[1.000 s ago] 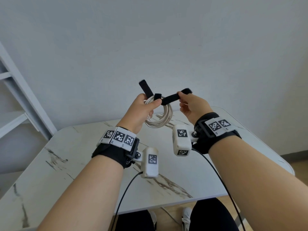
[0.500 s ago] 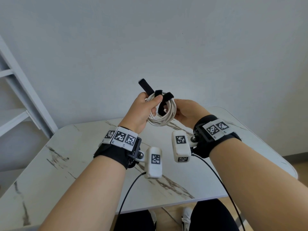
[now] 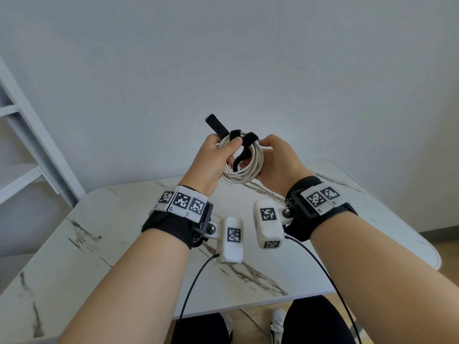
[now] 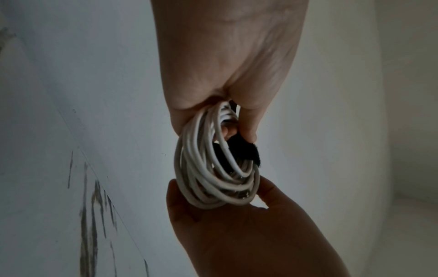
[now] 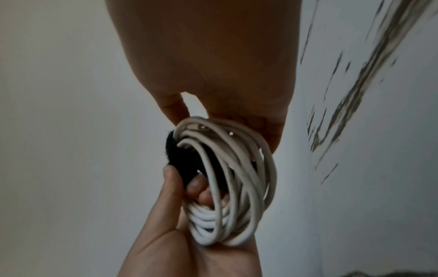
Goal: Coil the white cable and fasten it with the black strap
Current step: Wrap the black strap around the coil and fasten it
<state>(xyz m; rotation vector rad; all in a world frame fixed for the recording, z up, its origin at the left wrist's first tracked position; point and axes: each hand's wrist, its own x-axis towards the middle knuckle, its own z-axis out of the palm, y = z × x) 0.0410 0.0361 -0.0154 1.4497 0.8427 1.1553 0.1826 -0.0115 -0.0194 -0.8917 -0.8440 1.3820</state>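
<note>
Above the table I hold the white cable (image 3: 246, 172), wound into a small coil, between both hands. My left hand (image 3: 218, 157) grips the coil's left side, its thumb across the strands. The black strap (image 3: 249, 139) loops over the coil's top beside that thumb and runs down through the middle, while one end sticks up behind my left hand. In the left wrist view the thumb presses the strap (image 4: 244, 150) against the coil (image 4: 206, 178). My right hand (image 3: 275, 157) holds the coil's right side between thumb and fingers. The right wrist view shows the coil (image 5: 239, 168) and strap (image 5: 177, 155).
A white marble-patterned table (image 3: 124, 244) lies below my hands, with a plain wall behind it. A white shelf frame (image 3: 37, 150) stands at the left. My knees and shoes show under the table's front edge. Black sensor leads hang from both wrists.
A second ago my right hand pinched the strap's free end, stretched out to the right. It has since folded the strap over the coil, released it and taken hold of the coil's right side.
</note>
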